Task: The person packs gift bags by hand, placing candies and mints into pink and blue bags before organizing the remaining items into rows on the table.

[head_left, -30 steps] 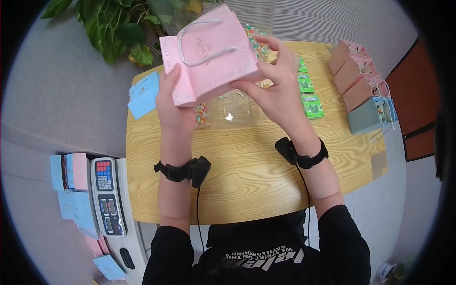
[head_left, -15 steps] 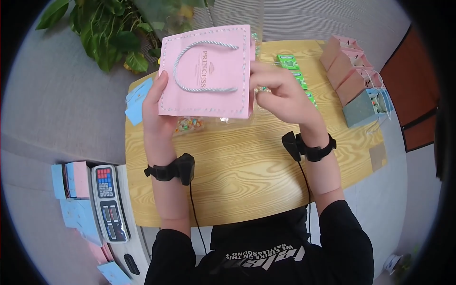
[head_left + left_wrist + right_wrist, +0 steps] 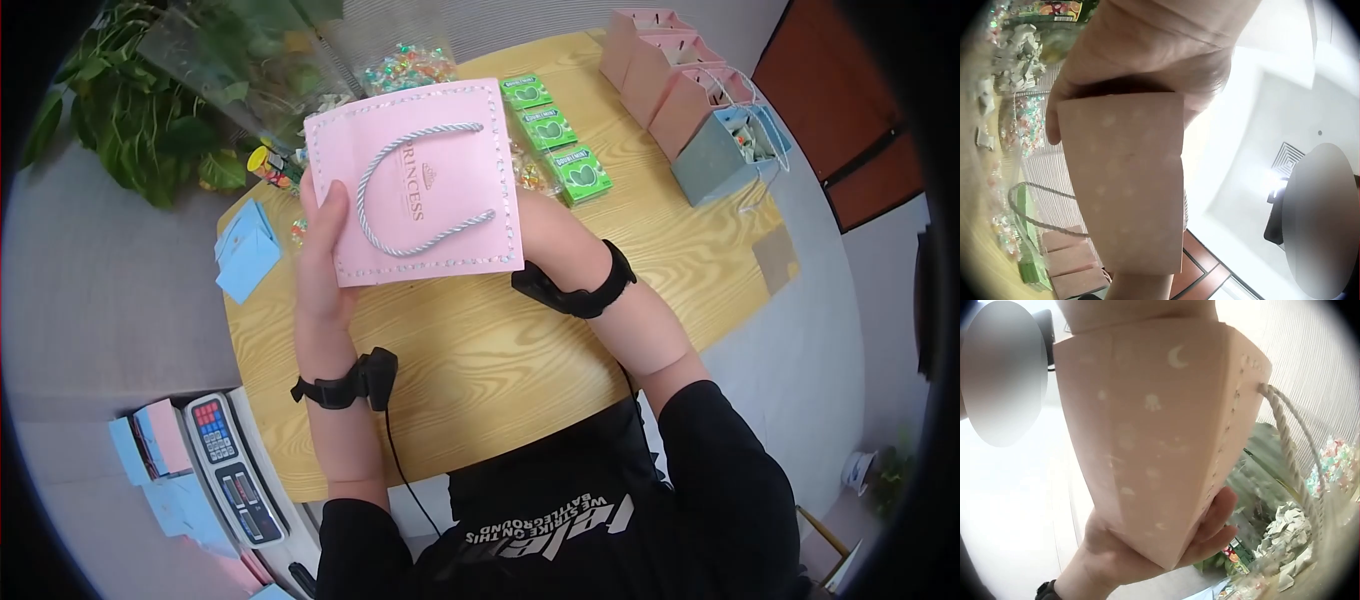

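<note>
A pink paper gift bag point(image 3: 445, 180) printed PRINCESS, with a silvery rope handle point(image 3: 372, 205), is held up on its side over the table. My left hand point(image 3: 325, 250) grips its base end, thumb on the printed face; in the right wrist view the left hand's fingers point(image 3: 1213, 528) wrap the bottom corner. The bag's mouth faces right, and my right hand point(image 3: 540, 215) reaches into it up to about the wrist. In the left wrist view the right forearm point(image 3: 1141, 286) enters the mouth. The bag hides the right hand's fingers.
Green Doublemint gum packs point(image 3: 550, 130) line up beside the bag. Behind are wrapped candies point(image 3: 410, 68) in a clear container. Pink bags point(image 3: 650, 60) and a blue-grey bag point(image 3: 730, 155) stand at right. Folded blue bags point(image 3: 246, 255) lie left; a scale point(image 3: 235, 470) sits beyond the table edge.
The bag was tilted with the right hand at its edge; it has turned and come lower. The right hand has gone from the mouth to deep inside. The head view has shifted.
</note>
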Action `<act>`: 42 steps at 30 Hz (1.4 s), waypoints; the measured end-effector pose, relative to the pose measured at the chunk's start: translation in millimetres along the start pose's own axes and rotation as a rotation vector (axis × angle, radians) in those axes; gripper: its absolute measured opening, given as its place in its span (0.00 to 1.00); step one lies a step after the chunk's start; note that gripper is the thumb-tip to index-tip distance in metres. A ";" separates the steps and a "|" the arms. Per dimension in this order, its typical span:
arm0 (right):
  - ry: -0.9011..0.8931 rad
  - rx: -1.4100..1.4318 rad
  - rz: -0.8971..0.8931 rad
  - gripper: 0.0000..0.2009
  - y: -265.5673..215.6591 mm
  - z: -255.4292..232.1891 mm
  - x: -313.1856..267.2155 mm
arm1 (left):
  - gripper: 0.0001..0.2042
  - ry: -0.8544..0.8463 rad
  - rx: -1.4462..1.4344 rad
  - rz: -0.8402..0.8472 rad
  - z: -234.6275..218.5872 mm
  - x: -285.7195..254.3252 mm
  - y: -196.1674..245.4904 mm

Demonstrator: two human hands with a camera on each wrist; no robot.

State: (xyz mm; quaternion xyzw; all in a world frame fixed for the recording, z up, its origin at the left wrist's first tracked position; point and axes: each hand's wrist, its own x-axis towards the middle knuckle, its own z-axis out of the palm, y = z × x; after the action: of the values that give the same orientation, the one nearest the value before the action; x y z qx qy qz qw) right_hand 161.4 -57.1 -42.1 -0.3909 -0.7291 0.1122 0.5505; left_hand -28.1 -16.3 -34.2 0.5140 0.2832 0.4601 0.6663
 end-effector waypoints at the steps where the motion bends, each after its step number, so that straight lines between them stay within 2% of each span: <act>1: -0.016 0.028 -0.003 0.15 -0.4 1.1 -1.1 | 0.28 -0.004 -0.029 -0.017 -3.1 0.6 0.4; 2: -0.031 0.055 -0.007 0.16 -0.7 2.0 -1.6 | 0.28 -0.007 -0.025 -0.020 -5.2 0.8 2.5; 4: -0.065 0.109 -0.019 0.16 -1.4 3.1 -2.3 | 0.28 -0.092 -0.192 -0.162 -7.3 0.6 6.2; 5: -0.081 0.136 -0.027 0.16 -2.0 3.2 -2.2 | 0.28 -0.095 -0.188 -0.163 -5.3 1.9 3.5; 7: -0.109 0.188 -0.044 0.16 -4.4 3.1 -1.7 | 0.26 0.028 -0.198 -0.025 -1.7 4.8 -5.6; 11: -0.178 0.289 -0.102 0.17 -13.7 -0.3 3.9 | 0.26 -0.007 -0.199 -0.008 -5.5 3.6 0.1; 13: -0.195 0.308 -0.130 0.17 -24.6 -11.3 12.7 | 0.28 -0.116 -0.351 -0.006 -13.8 2.6 6.3; 15: -0.448 0.068 0.100 0.17 -43.2 -44.3 25.9 | 0.28 -0.095 -0.374 0.011 -18.3 -5.9 14.2; 17: -0.127 -0.023 -0.165 0.14 -33.1 -73.9 18.7 | 0.28 -0.062 -0.399 0.021 -23.5 -19.4 16.0; 19: 0.065 -0.187 0.023 0.12 -28.0 -107.7 12.9 | 0.28 -0.052 -0.428 -0.074 -32.5 -36.8 15.3; 20: 0.074 -0.273 0.184 0.12 -19.6 -121.6 7.3 | 0.28 -0.051 -0.431 -0.075 -37.3 -47.5 14.0; 21: 0.085 -0.361 0.347 0.13 -7.7 -135.0 0.1 | 0.28 -0.066 -0.435 -0.157 -42.1 -58.4 12.0; 22: 0.021 -0.472 0.439 0.14 14.1 -144.9 -10.2 | 0.27 -0.081 -0.439 -0.240 -46.0 -67.9 10.1; 23: -0.043 -0.585 0.527 0.15 38.2 -150.9 -23.6 | 0.27 -0.085 -0.445 -0.242 -46.5 -76.0 7.6; 25: -0.224 -0.751 0.559 0.18 70.2 -155.6 -52.3 | 0.26 0.009 -0.376 -0.436 -43.8 -87.3 0.1; 26: -0.229 -0.760 0.556 0.18 68.1 -146.8 -56.5 | 0.26 0.007 -0.386 -0.434 -46.9 -86.0 -5.3; 28: -0.309 -0.617 0.741 0.25 62.0 -126.7 -66.9 | 0.23 -0.059 -0.341 -0.621 -54.9 -84.5 -22.8; 29: -0.315 -0.622 0.740 0.25 70.0 -120.1 -71.7 | 0.23 -0.059 -0.348 -0.619 -54.4 -81.1 -27.6; 31: -0.420 -0.703 0.678 0.32 76.6 -109.0 -71.8 | 0.22 -0.068 -0.239 -0.641 -51.8 -73.1 -35.2; 32: -0.493 -0.750 0.755 0.35 70.1 -105.7 -67.9 | 0.22 -0.073 -0.240 -0.637 -55.2 -70.5 -41.3; 35: -0.529 -0.762 0.816 0.33 69.8 -101.7 -64.9 | 0.25 -0.123 -0.271 -0.737 -67.3 -65.5 -59.9; 37: -0.489 -0.753 0.833 0.33 65.5 -104.6 -67.1 | 0.24 -0.194 -0.354 -0.748 -75.6 -64.0 -66.2; 42: -0.410 -0.799 0.772 0.31 47.4 -123.8 -78.5 | 0.24 -0.166 -0.425 -0.707 -88.0 -58.8 -80.5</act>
State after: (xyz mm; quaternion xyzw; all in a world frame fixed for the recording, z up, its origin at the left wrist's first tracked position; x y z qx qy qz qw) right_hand 299.7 -112.8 -80.7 -0.7753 -0.6113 0.0945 0.1280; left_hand -101.5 -36.0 -143.3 0.2717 0.2863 0.2081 0.8949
